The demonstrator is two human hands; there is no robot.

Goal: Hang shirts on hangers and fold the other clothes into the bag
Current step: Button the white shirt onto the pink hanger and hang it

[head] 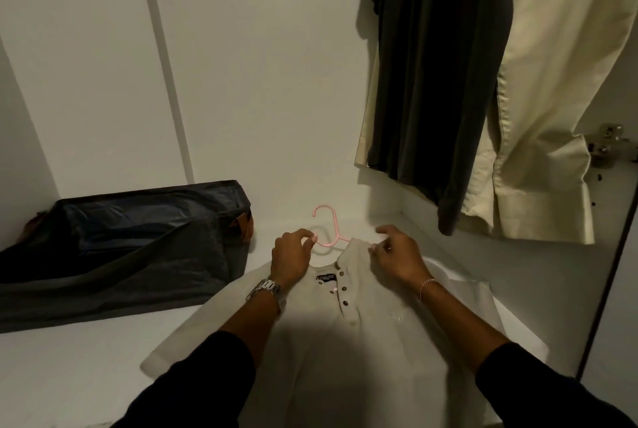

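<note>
- Your left hand (290,255), at centre frame, pinches the shoulder of a thin pink plastic hanger (328,227) between thumb and curled fingertips, just above the neckline of the shirt.
- Your right hand (397,255), just right of centre, has its fingers curled onto the collar of a cream short-sleeved button-front shirt (345,358); it grips the collar fabric beside the hanger's neck.
- The shirt lies flat, front up, on the white shelf surface (69,376) across the lower centre of the frame, placket open at the top buttons, a dark label visible inside the neck.
- The hanger's hook points toward the upper part of the frame, resting above the collar; its arms are hidden under fabric and your hands.
- A dark navy fabric bag (138,238) sits at left of frame, its top flap slumped open, well apart from the shirt's left sleeve.
- At upper right, a dark olive garment (438,82) hangs in front of a pale cream garment (552,117).
- A silver wristwatch (267,289) sits on your left wrist; a thin bracelet (426,286) on the right.
</note>
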